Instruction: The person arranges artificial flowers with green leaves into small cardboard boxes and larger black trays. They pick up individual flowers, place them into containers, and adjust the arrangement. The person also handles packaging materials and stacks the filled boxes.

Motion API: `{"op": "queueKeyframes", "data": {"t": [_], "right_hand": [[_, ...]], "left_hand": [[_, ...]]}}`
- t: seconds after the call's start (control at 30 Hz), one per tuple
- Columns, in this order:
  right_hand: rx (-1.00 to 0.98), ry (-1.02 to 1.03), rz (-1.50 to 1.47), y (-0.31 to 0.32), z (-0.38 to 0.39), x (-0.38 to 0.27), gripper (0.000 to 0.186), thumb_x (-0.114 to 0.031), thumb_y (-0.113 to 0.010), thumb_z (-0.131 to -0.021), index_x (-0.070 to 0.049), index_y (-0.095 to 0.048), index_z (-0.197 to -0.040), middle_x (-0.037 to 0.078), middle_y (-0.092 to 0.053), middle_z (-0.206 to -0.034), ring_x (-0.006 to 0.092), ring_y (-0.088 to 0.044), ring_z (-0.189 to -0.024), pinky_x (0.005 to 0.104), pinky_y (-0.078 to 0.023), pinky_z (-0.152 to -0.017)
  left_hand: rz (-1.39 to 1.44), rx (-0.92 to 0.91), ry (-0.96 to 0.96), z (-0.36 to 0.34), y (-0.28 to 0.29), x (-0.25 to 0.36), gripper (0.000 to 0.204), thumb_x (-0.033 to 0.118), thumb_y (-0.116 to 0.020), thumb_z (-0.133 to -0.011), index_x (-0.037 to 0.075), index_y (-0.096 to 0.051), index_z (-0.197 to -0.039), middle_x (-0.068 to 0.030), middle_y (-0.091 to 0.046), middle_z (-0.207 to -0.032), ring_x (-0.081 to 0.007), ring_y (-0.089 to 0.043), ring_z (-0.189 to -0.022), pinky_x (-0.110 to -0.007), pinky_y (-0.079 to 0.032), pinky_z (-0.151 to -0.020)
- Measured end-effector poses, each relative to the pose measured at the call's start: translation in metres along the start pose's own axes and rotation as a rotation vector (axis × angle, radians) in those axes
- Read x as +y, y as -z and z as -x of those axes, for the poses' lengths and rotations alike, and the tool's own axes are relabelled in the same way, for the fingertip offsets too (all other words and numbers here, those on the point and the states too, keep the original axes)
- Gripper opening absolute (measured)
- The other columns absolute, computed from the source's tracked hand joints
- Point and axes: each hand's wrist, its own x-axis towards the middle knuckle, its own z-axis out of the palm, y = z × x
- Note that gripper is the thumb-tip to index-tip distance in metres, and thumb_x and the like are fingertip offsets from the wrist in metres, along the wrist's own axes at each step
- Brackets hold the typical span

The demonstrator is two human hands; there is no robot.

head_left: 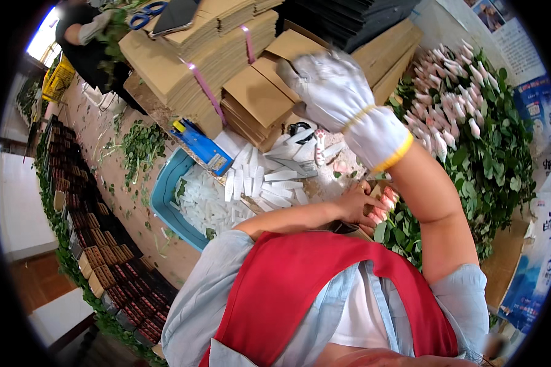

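Observation:
My bare left hand (352,205) is closed around pink rosebuds (386,200) low in front of my chest, their leafy stems (401,238) beside it. Stretched out ahead, my right hand (324,76) wears a white glove with a yellow cuff. Its fingers are smeared by motion over folded brown cardboard sheets (258,90), so I can't make out whether they grip one. White corrugated strips (257,177) lie scattered between the hands, with a black-handled tool (300,129) and a patterned roll (319,147) among them.
A blue bin (159,194) of white scraps stands at left, near a blue box (202,147). Strapped cardboard (196,67) is stacked ahead, carrying a phone (175,15) and scissors (147,15). Many wrapped roses (447,104) fill the right side. Another person (82,46) works at far left.

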Motion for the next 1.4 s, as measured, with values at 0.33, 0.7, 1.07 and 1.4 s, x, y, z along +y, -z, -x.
{"op": "queueKeyframes", "data": {"t": [0.33, 0.7, 1.07, 1.4], "right_hand": [[0.286, -0.452, -0.377, 0.137, 0.134, 0.005, 0.029, -0.002, -0.06, -0.096, -0.005, -0.07, -0.122, 0.012, -0.072, -0.119, 0.0237, -0.068, -0.111, 0.0357, -0.05, -0.104], [1.355, -1.466, -1.632, 0.189, 0.348, -0.185, 0.042, -0.022, -0.055, -0.104, 0.001, -0.053, -0.139, 0.012, -0.072, -0.104, 0.0215, -0.071, -0.091, 0.0361, -0.059, -0.082], [-0.4, -1.578, -1.292, 0.101, 0.352, -0.061, 0.043, -0.035, -0.065, -0.093, 0.0, -0.069, -0.118, 0.001, -0.066, -0.076, 0.0083, -0.048, -0.046, 0.0278, -0.037, -0.04], [0.149, -1.47, -1.967, 0.043, 0.352, -0.074, 0.045, -0.007, -0.059, -0.099, 0.002, -0.053, -0.142, 0.009, -0.073, -0.111, 0.0131, -0.071, -0.094, 0.0206, -0.055, -0.079]], "left_hand": [[0.003, -0.011, -0.012, -0.007, -0.001, -0.008, 0.056, 0.051, -0.085, -0.073, 0.037, -0.075, -0.126, -0.0106, -0.055, -0.114, -0.032, -0.046, -0.112, -0.043, -0.04, -0.105], [-0.043, -0.112, 0.084, 0.001, 0.024, 0.012, 0.059, 0.034, -0.09, -0.074, 0.032, -0.074, -0.13, -0.0107, -0.045, -0.117, -0.0297, -0.042, -0.116, -0.038, -0.04, -0.11], [-0.007, -0.107, 0.073, 0.002, 0.026, 0.009, 0.067, 0.026, -0.094, -0.064, 0.024, -0.075, -0.128, -0.0109, -0.045, -0.117, -0.0296, -0.043, -0.119, -0.038, -0.039, -0.11], [0.028, -0.057, 0.097, 0.009, 0.018, 0.003, 0.064, 0.018, -0.093, -0.061, 0.016, -0.075, -0.122, -0.0152, -0.043, -0.121, -0.0355, -0.043, -0.118, -0.042, -0.039, -0.108]]}}
